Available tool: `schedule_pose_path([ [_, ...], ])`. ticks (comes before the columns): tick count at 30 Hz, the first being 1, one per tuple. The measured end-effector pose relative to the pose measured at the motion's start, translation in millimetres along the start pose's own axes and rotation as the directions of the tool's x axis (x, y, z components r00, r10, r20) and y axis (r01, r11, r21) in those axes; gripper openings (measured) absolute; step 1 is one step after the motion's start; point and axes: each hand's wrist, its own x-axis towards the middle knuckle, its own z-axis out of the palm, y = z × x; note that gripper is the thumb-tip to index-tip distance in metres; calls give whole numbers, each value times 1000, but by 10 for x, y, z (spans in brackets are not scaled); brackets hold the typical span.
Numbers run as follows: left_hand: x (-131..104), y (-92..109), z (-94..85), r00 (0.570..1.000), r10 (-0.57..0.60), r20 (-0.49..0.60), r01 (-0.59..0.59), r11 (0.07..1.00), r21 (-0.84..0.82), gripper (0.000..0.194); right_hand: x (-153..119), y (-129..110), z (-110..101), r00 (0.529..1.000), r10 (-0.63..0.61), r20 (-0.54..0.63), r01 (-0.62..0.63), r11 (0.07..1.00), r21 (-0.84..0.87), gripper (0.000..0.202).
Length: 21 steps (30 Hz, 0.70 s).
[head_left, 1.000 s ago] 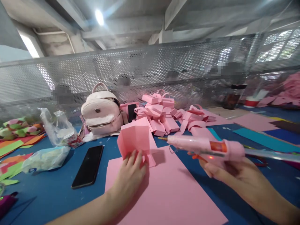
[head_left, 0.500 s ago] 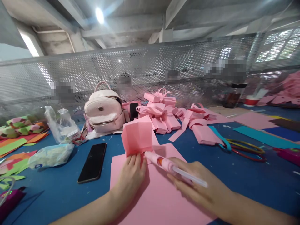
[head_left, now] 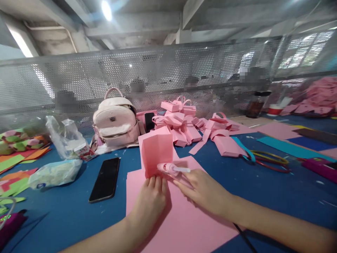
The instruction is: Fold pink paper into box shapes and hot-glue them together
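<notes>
A folded pink paper piece (head_left: 157, 151) stands upright on flat pink sheets (head_left: 184, 225), its creased inner side facing me. My left hand (head_left: 154, 196) has its fingers bent together at the lower edge of that piece, gripping it. A pink glue gun (head_left: 171, 169) with a whitish stick at its rear is held in my right hand (head_left: 201, 188). The gun's nose points left, in front of the folded piece and just above my left fingers. Its tip is hard to make out against the pink paper.
A black phone (head_left: 105, 179) and a plastic packet (head_left: 55, 173) lie left. Behind are a pale backpack (head_left: 115, 123) and a heap of pink paper bags (head_left: 181, 123). Teal strips (head_left: 295, 149) lie right. A dark cord (head_left: 244, 239) runs beneath my right forearm.
My right hand and the glue gun have moved left, and the gun's nose has shifted from the piece's lower right corner to farther along its lower part. The camera view has shifted slightly.
</notes>
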Motion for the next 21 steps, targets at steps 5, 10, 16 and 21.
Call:
schedule_pose_path([
  [5,-44,58,-23,1000,-19,14,19,1000,14,44,81,42,105,997,-75,-20,74,997,-38,42],
  [10,-58,62,-61,1000,-22,5,22,999,34,46,139,24,124,997,-77,19,79,993,-84,40],
  [16,-123,86,-78,1000,-19,0,19,997,70,47,196,20,119,996,-84,17,85,995,-50,30],
  [21,-172,131,-107,1000,-28,6,27,993,118,48,242,-10,117,993,-104,57,107,993,-45,26],
])
